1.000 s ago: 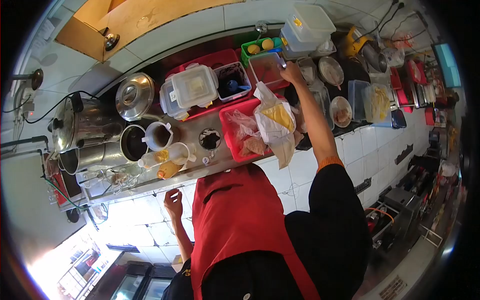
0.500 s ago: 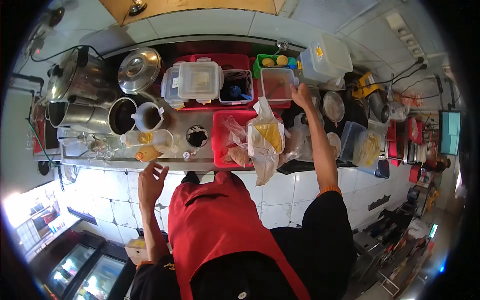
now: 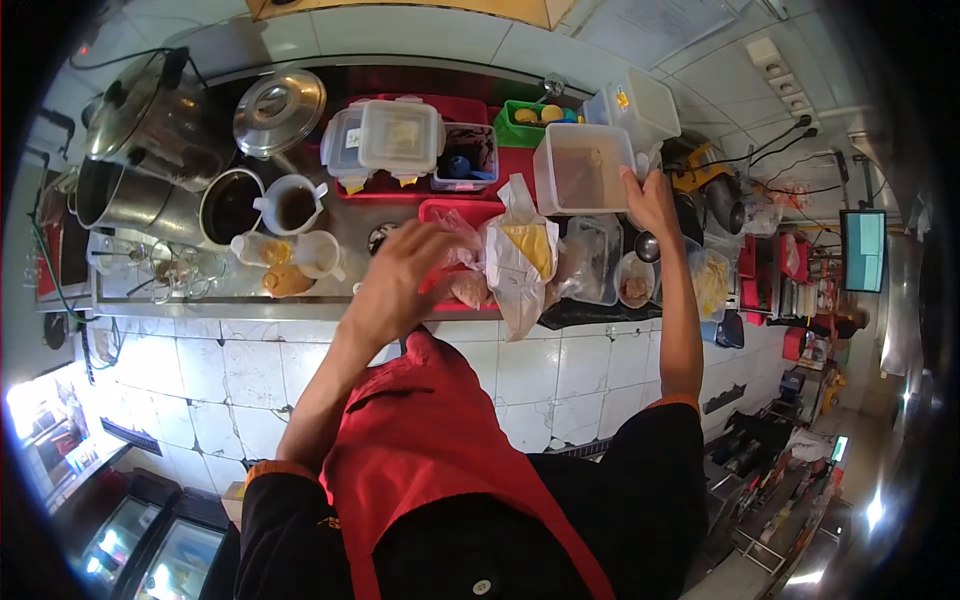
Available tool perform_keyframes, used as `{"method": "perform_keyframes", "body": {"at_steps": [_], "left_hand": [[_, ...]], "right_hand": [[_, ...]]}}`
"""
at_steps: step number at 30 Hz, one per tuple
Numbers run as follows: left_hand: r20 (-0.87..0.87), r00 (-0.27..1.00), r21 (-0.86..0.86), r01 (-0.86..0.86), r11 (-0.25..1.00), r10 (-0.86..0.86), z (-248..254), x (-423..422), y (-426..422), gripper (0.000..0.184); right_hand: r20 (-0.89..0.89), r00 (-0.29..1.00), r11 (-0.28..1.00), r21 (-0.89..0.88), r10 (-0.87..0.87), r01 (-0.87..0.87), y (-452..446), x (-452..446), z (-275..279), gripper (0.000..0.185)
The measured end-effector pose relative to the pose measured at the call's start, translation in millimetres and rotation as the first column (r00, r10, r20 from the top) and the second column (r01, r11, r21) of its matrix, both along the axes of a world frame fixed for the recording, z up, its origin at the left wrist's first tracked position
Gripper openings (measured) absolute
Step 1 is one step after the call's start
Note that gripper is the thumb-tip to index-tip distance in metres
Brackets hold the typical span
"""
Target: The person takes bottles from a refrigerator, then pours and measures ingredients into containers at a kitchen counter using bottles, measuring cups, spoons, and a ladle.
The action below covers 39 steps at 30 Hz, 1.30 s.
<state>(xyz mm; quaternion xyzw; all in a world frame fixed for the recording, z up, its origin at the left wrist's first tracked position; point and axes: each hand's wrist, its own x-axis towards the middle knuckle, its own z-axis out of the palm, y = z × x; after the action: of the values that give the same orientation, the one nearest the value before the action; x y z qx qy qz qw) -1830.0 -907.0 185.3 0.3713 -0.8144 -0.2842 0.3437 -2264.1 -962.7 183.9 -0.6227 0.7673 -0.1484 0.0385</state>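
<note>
A clear, squarish plastic container (image 3: 585,170) is lifted and tilted above the back of the counter. My right hand (image 3: 650,200) grips its right rim. Just below that hand is the round metal bowl of a spoon or ladle (image 3: 648,246); I cannot tell whether the hand touches it. My left hand (image 3: 405,275) hovers with fingers apart at the left side of a red tub (image 3: 440,208), holding nothing. In the tub are plastic bags (image 3: 468,288) and a white wrapper with a yellow block (image 3: 530,250). A dark-filled cup (image 3: 380,236) is partly hidden behind my left hand.
Left along the counter stand steel pots (image 3: 232,205), a jug of dark liquid (image 3: 293,206) and bottles (image 3: 288,280). Lidded boxes (image 3: 400,138), a green basket (image 3: 515,130) and a tall clear bin (image 3: 635,105) line the back. More containers (image 3: 712,280) sit at right.
My right hand has drawn the clear container toward me and to the right, off its spot by the green basket. My left hand has risen and moved right, over the counter.
</note>
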Motion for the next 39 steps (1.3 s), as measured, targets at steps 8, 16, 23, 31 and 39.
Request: {"method": "perform_keyframes", "body": {"at_steps": [8,16,23,31,39], "left_hand": [[0.267,0.962,-0.385,0.164,0.908,-0.06,11,38,71,0.069],[0.527,0.841,-0.351,0.081,0.933,0.125,-29,225,196,0.03],[0.616,0.727,-0.235,-0.198,0.952,0.304,-52,391,296,0.03],[0.651,0.653,-0.134,-0.403,0.905,0.387,-74,545,337,0.026],[0.552,0.734,-0.134,-0.389,0.911,0.395,-92,717,290,0.024]], "right_hand": [[-0.017,0.996,0.996,-0.01,0.091,-0.091,97,180,52,0.052],[0.274,0.892,0.891,0.186,0.359,-0.415,178,405,-9,0.048],[0.486,0.715,0.785,0.089,0.503,-0.613,228,587,-102,0.046],[0.56,0.582,0.617,0.153,0.589,-0.772,237,791,-91,0.046],[0.509,0.55,0.541,0.183,0.662,-0.821,180,959,-113,0.046]]}}
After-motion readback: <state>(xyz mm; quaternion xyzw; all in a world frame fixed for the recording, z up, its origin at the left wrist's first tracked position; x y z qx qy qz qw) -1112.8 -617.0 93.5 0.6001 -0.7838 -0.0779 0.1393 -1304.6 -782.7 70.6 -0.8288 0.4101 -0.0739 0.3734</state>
